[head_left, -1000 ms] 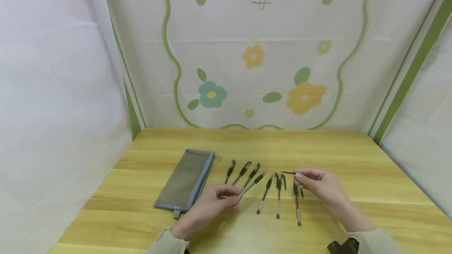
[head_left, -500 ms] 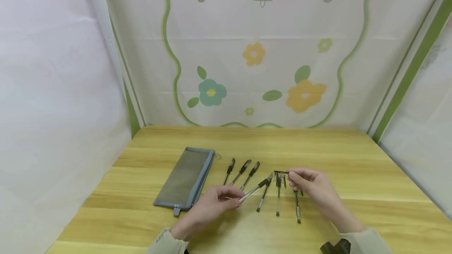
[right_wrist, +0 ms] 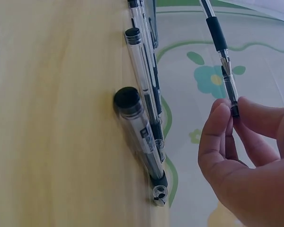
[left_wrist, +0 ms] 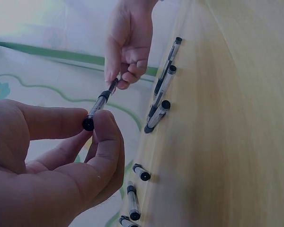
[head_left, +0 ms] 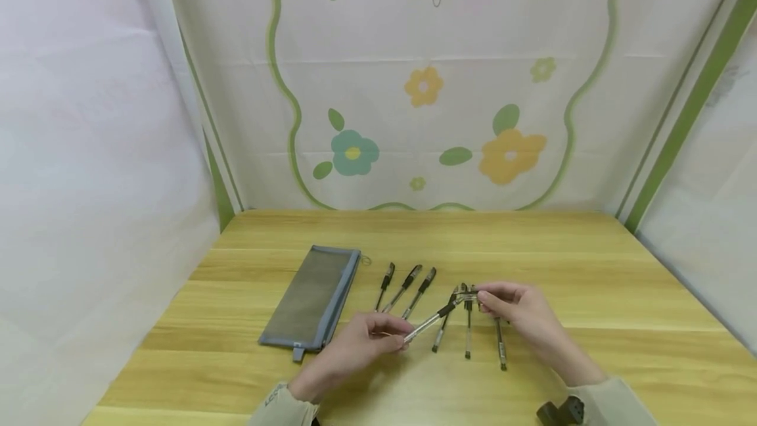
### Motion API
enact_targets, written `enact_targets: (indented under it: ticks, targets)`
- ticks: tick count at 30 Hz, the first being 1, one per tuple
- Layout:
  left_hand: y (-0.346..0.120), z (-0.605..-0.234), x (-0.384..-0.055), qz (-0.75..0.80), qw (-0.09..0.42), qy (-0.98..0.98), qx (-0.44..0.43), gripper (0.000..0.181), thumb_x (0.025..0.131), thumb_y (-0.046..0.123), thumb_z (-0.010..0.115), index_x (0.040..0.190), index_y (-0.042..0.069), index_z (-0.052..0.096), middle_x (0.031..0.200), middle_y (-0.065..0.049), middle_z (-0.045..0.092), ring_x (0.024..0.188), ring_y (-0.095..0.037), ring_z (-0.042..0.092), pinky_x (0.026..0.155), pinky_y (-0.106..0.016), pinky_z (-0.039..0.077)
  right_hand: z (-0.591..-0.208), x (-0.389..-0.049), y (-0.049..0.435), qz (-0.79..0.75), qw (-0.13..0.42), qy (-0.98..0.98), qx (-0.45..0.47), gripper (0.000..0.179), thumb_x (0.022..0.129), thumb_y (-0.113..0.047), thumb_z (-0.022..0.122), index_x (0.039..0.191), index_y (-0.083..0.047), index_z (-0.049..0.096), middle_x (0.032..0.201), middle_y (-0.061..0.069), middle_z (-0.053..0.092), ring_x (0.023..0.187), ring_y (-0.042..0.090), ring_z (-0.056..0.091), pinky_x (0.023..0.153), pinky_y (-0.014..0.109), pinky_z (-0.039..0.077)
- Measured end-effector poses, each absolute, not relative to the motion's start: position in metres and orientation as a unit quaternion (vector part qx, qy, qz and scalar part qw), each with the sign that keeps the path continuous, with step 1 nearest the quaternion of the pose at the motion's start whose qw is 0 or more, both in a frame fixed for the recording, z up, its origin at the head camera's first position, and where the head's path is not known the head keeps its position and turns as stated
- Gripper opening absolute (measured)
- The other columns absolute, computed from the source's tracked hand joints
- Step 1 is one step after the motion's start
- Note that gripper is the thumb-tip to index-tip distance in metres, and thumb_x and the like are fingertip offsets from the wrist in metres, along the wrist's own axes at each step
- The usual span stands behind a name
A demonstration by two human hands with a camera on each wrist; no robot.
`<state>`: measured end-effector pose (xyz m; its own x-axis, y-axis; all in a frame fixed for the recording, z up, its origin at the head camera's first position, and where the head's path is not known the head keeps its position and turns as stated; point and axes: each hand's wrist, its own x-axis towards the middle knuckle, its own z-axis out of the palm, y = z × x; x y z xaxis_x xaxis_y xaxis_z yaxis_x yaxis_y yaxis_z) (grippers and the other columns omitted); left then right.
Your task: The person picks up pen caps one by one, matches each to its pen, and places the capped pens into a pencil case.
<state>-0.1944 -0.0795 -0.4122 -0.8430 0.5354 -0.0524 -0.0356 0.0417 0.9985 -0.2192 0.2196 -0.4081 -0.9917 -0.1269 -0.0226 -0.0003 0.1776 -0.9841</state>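
Note:
My left hand [head_left: 369, 342] pinches a clear gel pen [head_left: 423, 327] with a black grip near its back end, between thumb and fingers. The pen's tip points up and to the right. My right hand [head_left: 523, 311] pinches a small clear-and-black pen cap [right_wrist: 230, 90] by its closed end. In the right wrist view, the tip of the held pen [right_wrist: 217, 35] is right at the cap's mouth, roughly in line with it. Seen from the left wrist, the black end plug of the pen [left_wrist: 88, 124] shows between thumb and forefinger.
A grey mesh zip pouch [head_left: 309, 298] lies on the wooden table at left. Three capped pens [head_left: 410, 281] lie beside it. Below the right hand lie more pens, among them one at the right [head_left: 502, 347] and one in the middle [head_left: 468, 334].
The right hand has moved left with the cap, and the left hand has brought its pen slightly right. The pen tip and the cap, apart before, now meet.

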Motion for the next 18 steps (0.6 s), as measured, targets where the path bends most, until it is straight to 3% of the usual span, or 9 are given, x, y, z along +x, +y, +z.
enact_targets:
  ticks: [9,18]
  targets:
    - [-0.0789,-0.4107,-0.1962,0.665,0.215,0.692,0.181,0.020,0.083,0.007,0.061,0.103,0.006,0.064,0.100,-0.015,0.060,0.091,-0.032,0.057,0.080,-0.037,0.047,-0.4084,-0.2203,0.2163,-0.632,0.071,0.766,-0.096,0.034,0.081,-0.022,0.065,0.108,-0.002,0.061,0.098,0.022,0.060,0.087,0.036,0.057,0.076,0.038,0.049]
    - [-0.0779,-0.4118,-0.1970,0.708,0.173,0.662,0.177,0.022,0.086,0.004,0.057,0.108,0.001,0.060,0.103,-0.015,0.060,0.095,-0.037,0.054,0.082,-0.040,0.046,-0.4059,-0.2150,0.2194,-0.679,0.107,0.715,-0.129,0.036,0.084,-0.018,0.061,0.111,0.005,0.054,0.103,0.026,0.056,0.091,0.037,0.055,0.081,0.041,0.046]
